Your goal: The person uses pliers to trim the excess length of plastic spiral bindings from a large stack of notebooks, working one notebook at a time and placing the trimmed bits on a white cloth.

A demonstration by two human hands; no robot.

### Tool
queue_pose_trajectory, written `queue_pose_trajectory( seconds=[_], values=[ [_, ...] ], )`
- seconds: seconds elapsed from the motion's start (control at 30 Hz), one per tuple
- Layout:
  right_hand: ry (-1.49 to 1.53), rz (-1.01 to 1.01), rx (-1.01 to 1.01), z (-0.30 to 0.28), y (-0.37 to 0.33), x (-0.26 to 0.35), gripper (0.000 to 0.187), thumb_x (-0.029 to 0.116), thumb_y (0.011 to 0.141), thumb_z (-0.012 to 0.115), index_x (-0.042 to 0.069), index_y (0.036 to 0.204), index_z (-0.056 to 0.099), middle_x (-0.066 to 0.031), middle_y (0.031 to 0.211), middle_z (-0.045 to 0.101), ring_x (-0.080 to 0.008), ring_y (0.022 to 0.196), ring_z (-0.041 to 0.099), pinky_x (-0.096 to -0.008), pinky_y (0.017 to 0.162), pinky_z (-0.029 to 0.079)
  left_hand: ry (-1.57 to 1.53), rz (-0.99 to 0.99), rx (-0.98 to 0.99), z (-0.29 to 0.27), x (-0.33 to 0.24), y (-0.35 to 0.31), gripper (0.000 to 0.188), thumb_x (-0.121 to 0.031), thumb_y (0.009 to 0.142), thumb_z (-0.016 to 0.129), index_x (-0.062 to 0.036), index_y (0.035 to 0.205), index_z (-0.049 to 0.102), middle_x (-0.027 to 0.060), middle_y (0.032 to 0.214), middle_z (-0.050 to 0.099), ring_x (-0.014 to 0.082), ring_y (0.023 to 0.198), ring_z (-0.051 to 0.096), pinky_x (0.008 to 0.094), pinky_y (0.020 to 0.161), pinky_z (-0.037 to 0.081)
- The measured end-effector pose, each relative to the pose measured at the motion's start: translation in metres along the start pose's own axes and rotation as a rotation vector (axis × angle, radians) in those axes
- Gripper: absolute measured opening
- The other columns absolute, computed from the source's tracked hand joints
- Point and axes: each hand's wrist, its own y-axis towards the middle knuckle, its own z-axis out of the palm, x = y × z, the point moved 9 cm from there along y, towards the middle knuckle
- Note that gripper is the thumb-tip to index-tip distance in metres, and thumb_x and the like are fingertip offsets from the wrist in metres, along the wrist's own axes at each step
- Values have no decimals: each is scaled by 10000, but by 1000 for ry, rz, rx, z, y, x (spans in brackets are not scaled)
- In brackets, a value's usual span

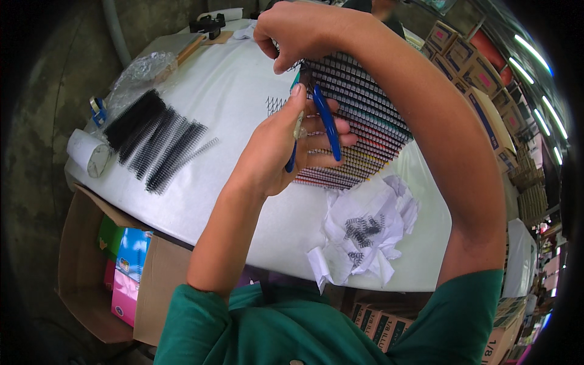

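Observation:
My left hand (277, 137) holds pliers with blue handles (328, 125), the fingers spread along one handle. The plier jaws are at the far left edge of a stack of spiral-bound notebooks (359, 103), whose coiled spines lie in rows with coloured edges between them. Reaching across from the right, my right hand (298, 33) bends over the stack's far left corner. Its curled fingers and thumb are around a dark wire coil, mostly hidden by the hand. A loose coil end (277, 104) sticks out left of the stack beside my left hand.
Bundles of black wire coils (155, 140) lie on the white table (243, 225) at left, near a clear roll (91, 152) and a tape dispenser (98, 111). Crumpled white paper (389, 237) holds coil scraps (363, 231). An open carton (161, 286) stands front left; stacked cartons (480, 70) rise far right.

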Motion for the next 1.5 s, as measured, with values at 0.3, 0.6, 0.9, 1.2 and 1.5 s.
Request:
queue_pose_trajectory(
  seconds=[0.3, 0.6, 0.9, 1.2, 1.5],
  values=[
    [73, -10, -46, 0, 1, -4, 228, 166, 643, 749, 26, 808, 677, -124, 777, 667, -244, 742, 646, -336, 649, 507, -25, -46, -17, -1, 1, -1, 599, -535, 945, 296, 10, 1144, 446, 134, 942, 551, 265, 880, 618, 394, 707, 522],
    [189, -45, -174, -10, 0, -10, 200, 140, 608, 727, -8, 730, 671, -163, 723, 657, -284, 702, 642, -345, 643, 506, 29, -10, -87, -7, 0, -9, 522, -519, 944, 324, -35, 1059, 481, 48, 752, 484, 155, 595, 494, 322, 509, 478],
    [180, -6, -195, -12, 0, -11, 210, 147, 597, 731, -6, 731, 679, -167, 734, 662, -284, 707, 649, -342, 651, 512, -48, 24, 6, -1, -7, 6, 568, -530, 942, 312, -11, 1113, 469, 111, 830, 550, 205, 687, 591, 383, 586, 552],
    [262, 70, -228, -15, -2, -21, 218, 160, 607, 735, -4, 742, 689, -177, 742, 664, -275, 707, 656, -337, 661, 515, 22, 38, 14, 11, -9, 1, 601, -529, 946, 283, 2, 1163, 461, 158, 955, 582, 293, 891, 629, 461, 703, 560],
    [315, 55, -268, -16, 0, -24, 229, 167, 594, 741, -5, 738, 690, -177, 730, 664, -271, 684, 654, -340, 639, 513, -51, 73, 70, 7, -13, 8, 614, -554, 930, 306, 6, 1138, 445, 138, 858, 554, 252, 778, 613, 397, 652, 552]
  ],
)
